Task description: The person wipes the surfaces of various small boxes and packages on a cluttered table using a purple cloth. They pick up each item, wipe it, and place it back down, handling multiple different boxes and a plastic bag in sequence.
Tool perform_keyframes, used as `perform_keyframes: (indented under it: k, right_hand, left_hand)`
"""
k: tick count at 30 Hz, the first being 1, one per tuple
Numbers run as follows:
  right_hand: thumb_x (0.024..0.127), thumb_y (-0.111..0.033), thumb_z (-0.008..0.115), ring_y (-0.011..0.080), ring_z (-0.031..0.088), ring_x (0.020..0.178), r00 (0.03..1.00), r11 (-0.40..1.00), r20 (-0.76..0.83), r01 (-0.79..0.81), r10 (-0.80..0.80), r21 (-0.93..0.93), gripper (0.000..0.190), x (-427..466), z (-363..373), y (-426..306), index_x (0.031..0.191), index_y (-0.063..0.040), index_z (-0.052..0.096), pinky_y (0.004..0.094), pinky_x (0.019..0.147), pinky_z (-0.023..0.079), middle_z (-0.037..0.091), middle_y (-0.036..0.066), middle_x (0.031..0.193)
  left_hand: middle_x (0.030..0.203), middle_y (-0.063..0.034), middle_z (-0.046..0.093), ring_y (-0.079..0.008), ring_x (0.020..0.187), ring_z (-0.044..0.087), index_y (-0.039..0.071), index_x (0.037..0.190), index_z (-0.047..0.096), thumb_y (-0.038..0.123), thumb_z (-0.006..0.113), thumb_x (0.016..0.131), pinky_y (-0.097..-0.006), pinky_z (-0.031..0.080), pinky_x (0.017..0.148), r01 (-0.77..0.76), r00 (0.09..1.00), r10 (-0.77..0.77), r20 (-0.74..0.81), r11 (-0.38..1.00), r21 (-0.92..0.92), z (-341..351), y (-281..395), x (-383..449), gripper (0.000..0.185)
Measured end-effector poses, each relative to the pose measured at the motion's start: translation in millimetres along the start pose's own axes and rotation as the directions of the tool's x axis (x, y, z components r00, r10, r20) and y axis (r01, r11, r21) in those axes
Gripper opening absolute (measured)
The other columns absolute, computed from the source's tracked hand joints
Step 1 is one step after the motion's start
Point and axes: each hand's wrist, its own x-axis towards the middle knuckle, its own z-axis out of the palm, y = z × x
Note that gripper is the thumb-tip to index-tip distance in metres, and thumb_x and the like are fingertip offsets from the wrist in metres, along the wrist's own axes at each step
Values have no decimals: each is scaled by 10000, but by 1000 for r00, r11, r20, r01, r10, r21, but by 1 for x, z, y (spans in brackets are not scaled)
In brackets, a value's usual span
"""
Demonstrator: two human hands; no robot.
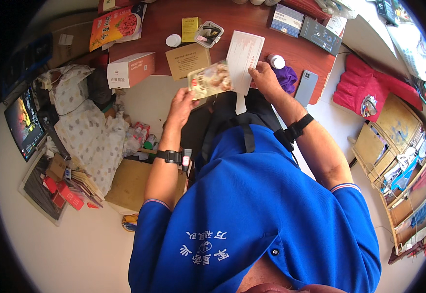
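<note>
My left hand (182,107) grips the lower left corner of a flat food packet (210,81), pale yellow with a food picture and writing. A white printed card or envelope (245,58) is pinched along its right edge by my right hand (265,80). The packet's right end lies close against the card's left edge; I cannot tell whether they touch. Both are above the near edge of a reddish-brown table (154,18). Just beyond my right hand stands a white bottle (276,61), beside a crumpled purple cloth (287,77).
Behind the packet lie a brown cardboard box (188,60), a yellow box (191,29) and a clear plastic container (209,34). A camel milk carton (131,70) sits at the table's left edge. On the right are a smartphone (306,88) and a dark product box (319,36).
</note>
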Motion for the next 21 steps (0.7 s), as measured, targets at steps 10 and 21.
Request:
perform_keyframes:
  k: [10, 21]
  right_hand:
    - [1030, -392, 667, 438, 708, 1142, 980, 955, -172, 48, -102, -294, 643, -33, 5, 15, 1393, 113, 501, 473, 985, 561, 711, 321, 1191]
    - [995, -359, 670, 451, 694, 1169, 1000, 949, -15, -19, 16, -315, 586, -51, -11, 21, 1364, 82, 556, 500, 1016, 546, 704, 324, 1222]
  left_hand:
    - [1117, -96, 750, -180, 947, 765, 8, 1251, 619, 206, 617, 1096, -303, 591, 794, -72, 996, 44, 83, 921, 382, 91, 1, 28, 252]
    - [1261, -253, 699, -341, 1191, 691, -97, 1381, 532, 401, 827, 920, -457, 537, 1032, -38, 728, 573, -377, 582, 812, -28, 25, 67, 739]
